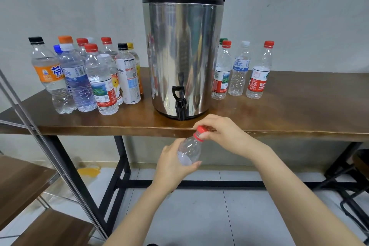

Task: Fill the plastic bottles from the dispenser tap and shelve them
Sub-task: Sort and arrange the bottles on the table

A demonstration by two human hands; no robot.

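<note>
Red plastic is your reference here. In the head view, the only 1 you have, the red cap (202, 130) is pinched in the curled fingertips of your right hand (221, 134). Your left hand (171, 164) wraps its fingers round the clear body of the bottle (189, 152). You hold the bottle in the air, in front of and just below the front edge of the tabletop (299, 110), resting on nothing.

Its long axis is tilted, with the base down towards you and the neck up and to the right. The cap end sits just below and slightly right of the black tap (180, 104) on the steel dispenser (182, 46). The bottle looks empty, so I judge you are uncapping it to fill. Your right hand is nearer the tap. The neck must come upright under the spout.
</note>
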